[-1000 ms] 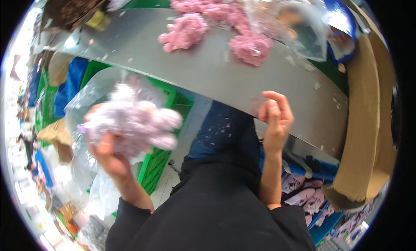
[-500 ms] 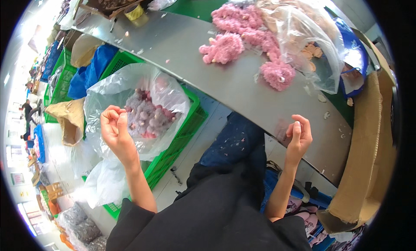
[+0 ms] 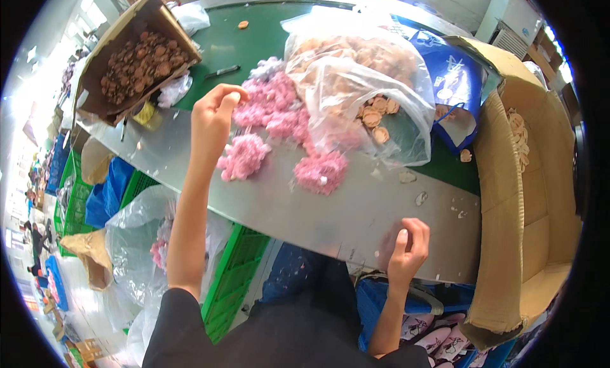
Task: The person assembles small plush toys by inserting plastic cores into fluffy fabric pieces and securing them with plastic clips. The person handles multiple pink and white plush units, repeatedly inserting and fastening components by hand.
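My left hand (image 3: 215, 117) reaches over the table at the left edge of a pile of pink fluffy plush pieces (image 3: 279, 104), its fingers loosely bent and nothing seen in them. Whether the fingertips touch the pile I cannot tell. Close by lies a separate pink fluffy piece (image 3: 244, 156), and another pink piece (image 3: 321, 172) with a small white spot sits to its right. My right hand (image 3: 408, 252) hovers over the table's near edge with its fingers curled in and nothing visible in them. Partly behind my left forearm, a clear plastic bag (image 3: 136, 225) holds grey and pink fluffy pieces.
A clear bag (image 3: 397, 136) of flat tan pieces lies beside the pink pile, with a blue bag (image 3: 454, 82) behind it. Large cardboard boxes stand at the right (image 3: 499, 222) and far left (image 3: 181, 34). A marker (image 3: 222, 72) lies on the green surface. A green crate (image 3: 238, 272) is below the table.
My left hand has moved from above the plastic bag up to the pink pile on the table. My view has shifted toward the table. My right hand stays near the table edge, fingers curled.
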Available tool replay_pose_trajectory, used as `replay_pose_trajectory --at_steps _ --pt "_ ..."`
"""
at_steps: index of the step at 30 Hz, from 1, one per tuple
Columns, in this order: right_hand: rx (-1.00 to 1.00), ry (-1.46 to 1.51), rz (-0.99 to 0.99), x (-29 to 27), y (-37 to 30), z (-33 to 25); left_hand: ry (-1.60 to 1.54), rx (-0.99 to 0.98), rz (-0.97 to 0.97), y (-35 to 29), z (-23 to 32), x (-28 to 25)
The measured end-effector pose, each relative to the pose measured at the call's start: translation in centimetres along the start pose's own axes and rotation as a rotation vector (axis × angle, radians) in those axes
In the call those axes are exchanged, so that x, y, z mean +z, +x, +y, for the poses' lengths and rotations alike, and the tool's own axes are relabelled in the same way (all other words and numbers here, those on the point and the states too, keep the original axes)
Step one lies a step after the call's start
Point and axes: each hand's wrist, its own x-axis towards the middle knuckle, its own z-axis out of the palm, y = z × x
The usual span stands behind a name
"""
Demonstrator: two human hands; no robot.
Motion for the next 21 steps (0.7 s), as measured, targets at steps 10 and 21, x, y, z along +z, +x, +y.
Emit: replay_pose_trajectory --at_steps 10,21 --pt "0.180 0.049 -0.022 -0.3 -0.1 0.3 0.652 -0.040 -0.481 18.7 -19.6 5.5" --pt "0.198 0.056 -0.055 -0.3 0.0 0.0 0.173 -0.051 -0.057 15.4 -9.3 3.5"
